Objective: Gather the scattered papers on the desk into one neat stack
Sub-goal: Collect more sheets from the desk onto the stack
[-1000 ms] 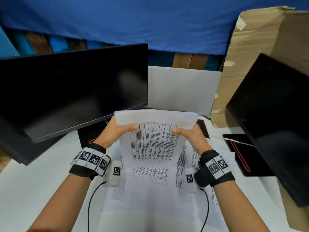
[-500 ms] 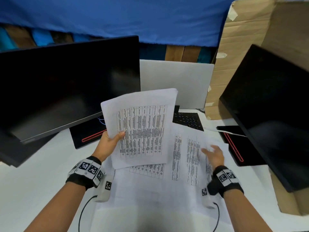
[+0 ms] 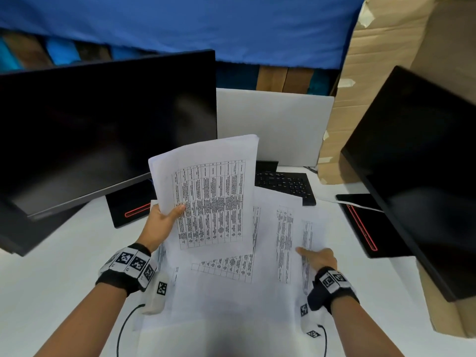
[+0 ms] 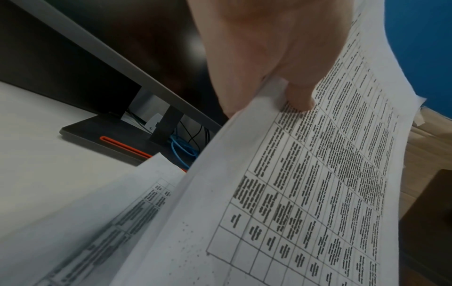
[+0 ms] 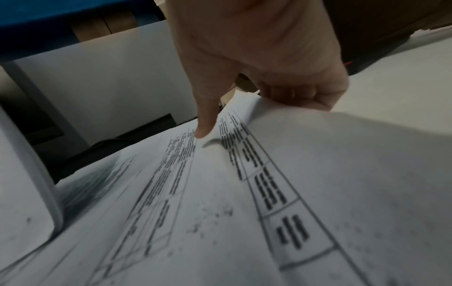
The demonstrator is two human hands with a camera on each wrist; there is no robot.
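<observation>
Thin white sheets printed with black-ruled tables are spread, overlapping and askew, over the smooth white bench [image 3: 51, 284] near its front edge. One small sheaf [image 3: 206, 197] is held tilted up above the loose papers [image 3: 270, 253], bowing slightly along its length. The left hand [image 3: 159, 222] pinches the sheaf's left edge, the thumb [image 4: 299, 96] laid on the printed face and the fingers hidden behind; the grip is narrow and closed on paper. The right hand [image 3: 319, 258] is low over the loose papers toward the bench's right side; its fingers [image 5: 293, 92] are curled round a lifted, curling sheet edge while the thumb [image 5: 204, 123] presses down on the page. Glossy black monitors [image 3: 103, 130] stand at the left and right, with a black keyboard [image 3: 286, 185] at the rear. Brown taped cardboard [image 3: 373, 73] rises at the right rear corner.
</observation>
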